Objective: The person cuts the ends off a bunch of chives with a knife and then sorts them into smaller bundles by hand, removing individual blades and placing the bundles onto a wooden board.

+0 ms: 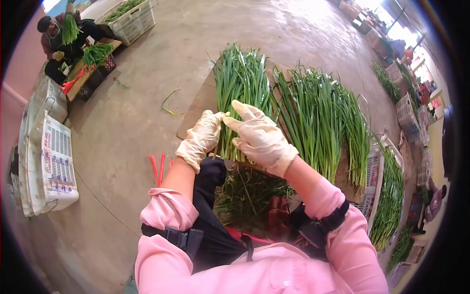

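Both my hands wear pale, thin gloves. At the left edge of a bunch of long green stalks (241, 81), my left hand (203, 135) has its fingers closed, pinching something too small to make out. My right hand (259, 134) lies over the lower part of the same bunch, its thumb and index finger apart and pointing towards my left fingertips. The bunch rests on a board (196, 111). Beside it on the right lie larger bundles of the same stalks (313, 115), with pale lower ends towards me.
Red strips (157, 169) lie left of my knee. White crates (58, 164) stand at the left, and a crate of greens (389, 196) at the right. Another person (61, 39) sits upper left beside a small bench (88, 76). Loose leaves (249, 191) lie below the board.
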{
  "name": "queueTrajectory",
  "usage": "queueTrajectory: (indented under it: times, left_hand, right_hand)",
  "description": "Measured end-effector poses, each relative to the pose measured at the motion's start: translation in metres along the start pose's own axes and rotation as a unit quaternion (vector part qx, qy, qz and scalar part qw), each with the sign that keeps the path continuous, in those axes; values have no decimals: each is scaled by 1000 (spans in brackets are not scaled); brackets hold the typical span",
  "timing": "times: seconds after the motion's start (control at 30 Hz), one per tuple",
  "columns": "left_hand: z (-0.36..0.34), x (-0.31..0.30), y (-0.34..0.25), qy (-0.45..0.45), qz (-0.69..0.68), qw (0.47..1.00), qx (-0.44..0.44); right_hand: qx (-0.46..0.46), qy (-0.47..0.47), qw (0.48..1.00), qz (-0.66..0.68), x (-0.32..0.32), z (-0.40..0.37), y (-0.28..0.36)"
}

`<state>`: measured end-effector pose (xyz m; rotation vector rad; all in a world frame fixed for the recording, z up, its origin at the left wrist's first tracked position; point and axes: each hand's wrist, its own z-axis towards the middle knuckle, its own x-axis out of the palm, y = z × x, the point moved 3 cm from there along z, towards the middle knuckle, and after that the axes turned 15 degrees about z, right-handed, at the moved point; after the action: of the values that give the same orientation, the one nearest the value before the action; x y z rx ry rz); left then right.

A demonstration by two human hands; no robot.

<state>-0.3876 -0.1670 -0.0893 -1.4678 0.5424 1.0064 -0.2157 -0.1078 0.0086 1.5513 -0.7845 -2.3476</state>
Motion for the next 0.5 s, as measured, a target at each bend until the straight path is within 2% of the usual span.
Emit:
queueTrajectory:
  times: [0.1, 0.13, 0.27, 0.37, 0.5]
  left_hand:
    - [2, 7, 6, 18, -185, 978, -96]
    - [2, 3, 4, 16, -166, 982, -90]
    - [-4, -12, -4, 6, -82, 995, -50]
    - [-3, -9, -1, 13, -133, 988, -75]
    - [-1, -1, 8, -12, -37, 998, -44]
  right_hand:
    - [36, 74, 996, -23, 23, 16, -19]
    - [65, 88, 993, -36, 27, 17, -23]
    - [84, 103, 990, -49, 31, 17, -28]
    - [102, 118, 986, -53, 33, 22, -24]
    - [139, 105, 984, -47, 43, 26, -33]
